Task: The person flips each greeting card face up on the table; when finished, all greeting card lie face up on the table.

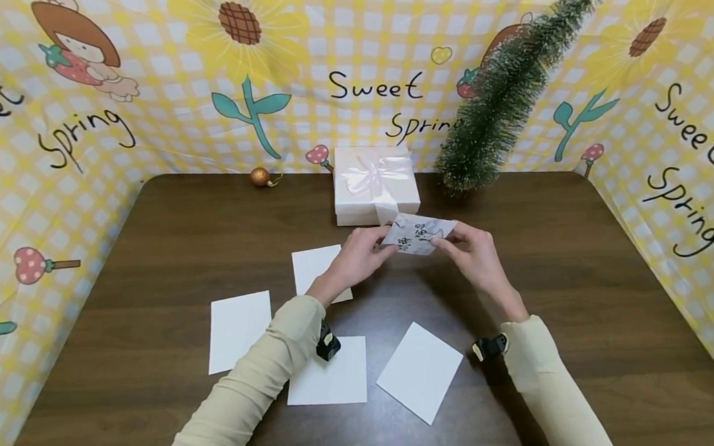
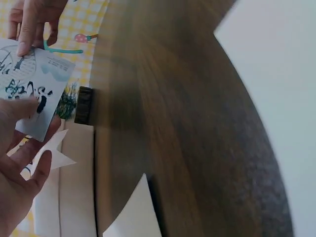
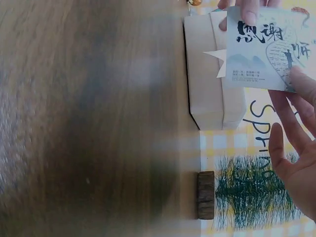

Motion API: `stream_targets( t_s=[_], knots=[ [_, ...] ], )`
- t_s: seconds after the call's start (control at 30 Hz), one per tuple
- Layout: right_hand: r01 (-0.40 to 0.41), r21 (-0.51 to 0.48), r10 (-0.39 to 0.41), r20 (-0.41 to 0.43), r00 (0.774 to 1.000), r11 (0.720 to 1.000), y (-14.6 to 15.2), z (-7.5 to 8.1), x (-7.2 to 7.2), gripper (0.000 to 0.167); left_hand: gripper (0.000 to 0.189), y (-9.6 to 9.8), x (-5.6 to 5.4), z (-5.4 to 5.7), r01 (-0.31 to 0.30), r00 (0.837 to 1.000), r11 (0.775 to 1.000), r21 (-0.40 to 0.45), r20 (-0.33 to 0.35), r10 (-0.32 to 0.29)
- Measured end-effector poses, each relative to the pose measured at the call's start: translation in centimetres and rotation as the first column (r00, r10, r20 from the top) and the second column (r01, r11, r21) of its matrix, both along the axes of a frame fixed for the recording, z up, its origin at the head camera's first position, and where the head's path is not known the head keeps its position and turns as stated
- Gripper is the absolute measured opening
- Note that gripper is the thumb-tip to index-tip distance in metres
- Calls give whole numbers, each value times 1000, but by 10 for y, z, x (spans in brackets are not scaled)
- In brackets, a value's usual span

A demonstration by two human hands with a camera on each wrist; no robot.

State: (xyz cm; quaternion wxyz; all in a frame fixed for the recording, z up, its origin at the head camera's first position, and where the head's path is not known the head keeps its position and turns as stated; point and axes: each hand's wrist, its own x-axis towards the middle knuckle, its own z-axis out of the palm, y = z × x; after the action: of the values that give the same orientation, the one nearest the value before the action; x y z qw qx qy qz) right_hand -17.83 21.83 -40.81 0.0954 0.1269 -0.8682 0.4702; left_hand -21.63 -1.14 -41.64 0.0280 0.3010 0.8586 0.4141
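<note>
A printed greeting card with black brush lettering and a pale blue-grey picture is held up over the table, in front of the gift box. My left hand pinches its left edge, thumb on the printed face. At the opposite edge my right hand pinches it the same way, thumb in front and fingers behind. In the right wrist view the card shows its lettering and a grey heart-like pattern. Several white cards lie on the table nearer to me, one partly under my left forearm.
The white gift box with a pale ribbon bow stands at the back. To its right is a small green tree on a wooden base. A gold bauble lies at the back left. Yellow checked cloth surrounds the brown table.
</note>
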Motion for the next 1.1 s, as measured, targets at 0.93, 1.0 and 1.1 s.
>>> stream_targets(
  t_s=[0.93,1.0,1.1],
  knots=[
    [8,-248,11,77,997,969,-11,25,3,17,36,4,3,6,-105,978,963,247,202,55],
    [20,-223,4,107,994,975,-7,17,0,20,32,3,3,8,-110,980,965,237,186,66],
    [47,-162,-23,147,989,986,0,7,-1,22,32,2,5,9,-115,980,965,237,186,71]
  ],
)
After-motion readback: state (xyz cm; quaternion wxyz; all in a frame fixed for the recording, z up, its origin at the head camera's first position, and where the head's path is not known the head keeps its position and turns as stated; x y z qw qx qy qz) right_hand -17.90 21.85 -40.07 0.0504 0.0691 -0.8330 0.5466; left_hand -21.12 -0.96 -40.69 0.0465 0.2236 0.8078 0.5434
